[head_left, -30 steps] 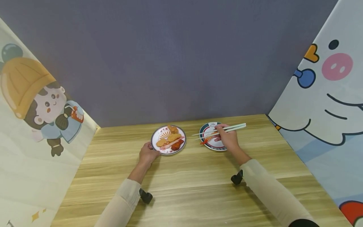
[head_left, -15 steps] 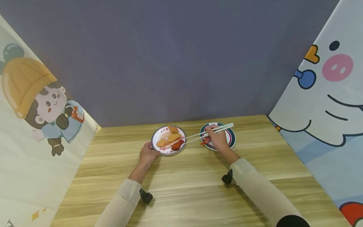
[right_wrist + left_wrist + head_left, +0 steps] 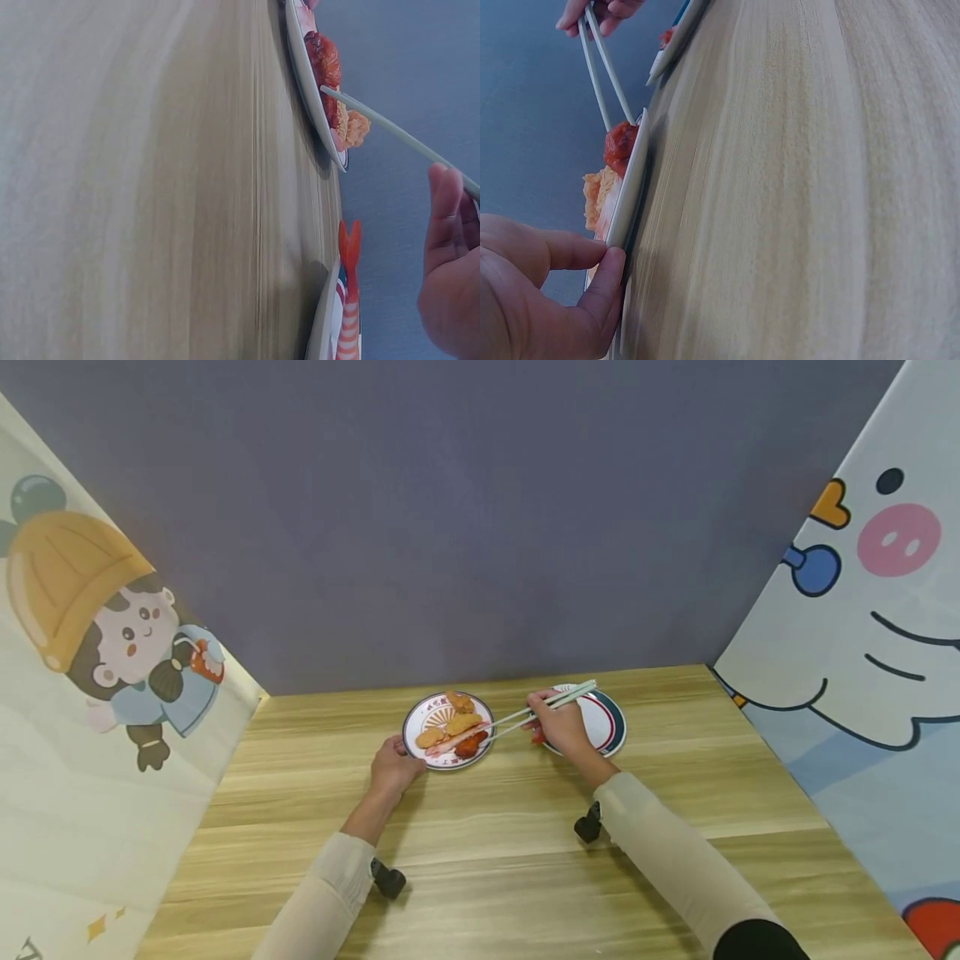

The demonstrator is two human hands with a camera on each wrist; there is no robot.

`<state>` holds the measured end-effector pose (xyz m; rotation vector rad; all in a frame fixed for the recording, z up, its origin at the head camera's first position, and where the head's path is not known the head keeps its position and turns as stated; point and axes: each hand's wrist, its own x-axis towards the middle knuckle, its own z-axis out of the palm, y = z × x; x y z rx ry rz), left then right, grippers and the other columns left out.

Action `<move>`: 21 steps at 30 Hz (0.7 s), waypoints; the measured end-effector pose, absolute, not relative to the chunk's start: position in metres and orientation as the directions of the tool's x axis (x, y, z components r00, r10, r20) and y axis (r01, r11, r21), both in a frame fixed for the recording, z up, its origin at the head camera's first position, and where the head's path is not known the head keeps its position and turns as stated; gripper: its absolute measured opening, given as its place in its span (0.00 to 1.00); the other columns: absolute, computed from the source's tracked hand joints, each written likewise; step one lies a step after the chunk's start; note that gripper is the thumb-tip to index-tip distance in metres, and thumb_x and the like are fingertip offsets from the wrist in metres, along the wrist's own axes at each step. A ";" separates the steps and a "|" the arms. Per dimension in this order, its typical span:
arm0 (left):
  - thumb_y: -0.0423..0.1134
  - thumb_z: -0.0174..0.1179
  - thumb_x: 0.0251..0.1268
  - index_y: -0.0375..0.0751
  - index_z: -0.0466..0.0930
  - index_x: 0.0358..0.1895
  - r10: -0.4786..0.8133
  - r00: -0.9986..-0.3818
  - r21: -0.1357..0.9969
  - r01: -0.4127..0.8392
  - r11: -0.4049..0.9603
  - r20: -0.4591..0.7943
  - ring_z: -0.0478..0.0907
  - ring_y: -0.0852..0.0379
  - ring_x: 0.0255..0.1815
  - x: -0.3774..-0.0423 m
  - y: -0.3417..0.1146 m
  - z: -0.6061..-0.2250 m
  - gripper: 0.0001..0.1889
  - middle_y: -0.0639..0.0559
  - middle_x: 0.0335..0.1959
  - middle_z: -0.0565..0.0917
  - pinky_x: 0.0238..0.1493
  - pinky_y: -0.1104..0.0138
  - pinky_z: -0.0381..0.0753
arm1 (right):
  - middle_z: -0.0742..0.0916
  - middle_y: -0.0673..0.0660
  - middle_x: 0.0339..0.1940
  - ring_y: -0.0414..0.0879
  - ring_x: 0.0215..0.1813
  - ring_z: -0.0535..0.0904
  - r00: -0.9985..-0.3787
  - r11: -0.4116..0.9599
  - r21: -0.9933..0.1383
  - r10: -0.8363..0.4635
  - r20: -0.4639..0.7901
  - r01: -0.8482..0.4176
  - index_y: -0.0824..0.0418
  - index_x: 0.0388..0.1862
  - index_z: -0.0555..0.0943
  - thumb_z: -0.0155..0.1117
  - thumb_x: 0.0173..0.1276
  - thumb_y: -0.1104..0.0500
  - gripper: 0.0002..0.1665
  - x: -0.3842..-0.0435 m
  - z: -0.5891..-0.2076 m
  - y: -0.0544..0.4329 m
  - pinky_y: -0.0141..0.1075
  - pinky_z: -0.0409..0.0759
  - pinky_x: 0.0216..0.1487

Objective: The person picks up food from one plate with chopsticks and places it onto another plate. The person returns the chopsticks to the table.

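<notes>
My left hand (image 3: 395, 767) pinches the rim of the left plate (image 3: 411, 724) between thumb and fingers. On that plate lie golden fried pieces (image 3: 461, 723), a pink-and-white strip (image 3: 453, 740) and a glossy red-brown piece of meat (image 3: 620, 146). My right hand (image 3: 561, 727) holds a pair of pale chopsticks (image 3: 579, 691), spread slightly, their tips at the red-brown piece by the plate's right edge. Whether they touch it I cannot tell. Beneath the right hand is a second, green-rimmed plate (image 3: 598, 723). A red-tailed shrimp (image 3: 349, 322) lies on it, mostly hidden in the head view.
Both plates stand near the back of the wood-grain table (image 3: 480, 860). Behind it rises a grey-blue panel (image 3: 480, 527). Cartoon-printed panels flank the table at left (image 3: 75, 760) and right (image 3: 825, 693).
My right hand has moved left with the chopsticks, from over the second plate to where their tips reach the left plate. The left hand stays on its plate's rim.
</notes>
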<state>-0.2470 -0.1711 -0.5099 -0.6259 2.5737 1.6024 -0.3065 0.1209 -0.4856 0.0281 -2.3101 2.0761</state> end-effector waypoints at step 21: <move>0.25 0.66 0.44 0.32 0.64 0.74 -0.321 -0.915 0.851 -0.362 0.381 -0.245 0.76 0.41 0.57 -0.246 -0.171 -0.506 0.45 0.33 0.61 0.78 0.60 0.56 0.82 | 0.88 0.77 0.39 0.38 0.20 0.85 -1.000 0.081 -0.997 0.006 0.001 -0.001 0.75 0.49 0.81 0.58 0.77 0.55 0.21 -0.317 -0.495 0.112 0.32 0.89 0.26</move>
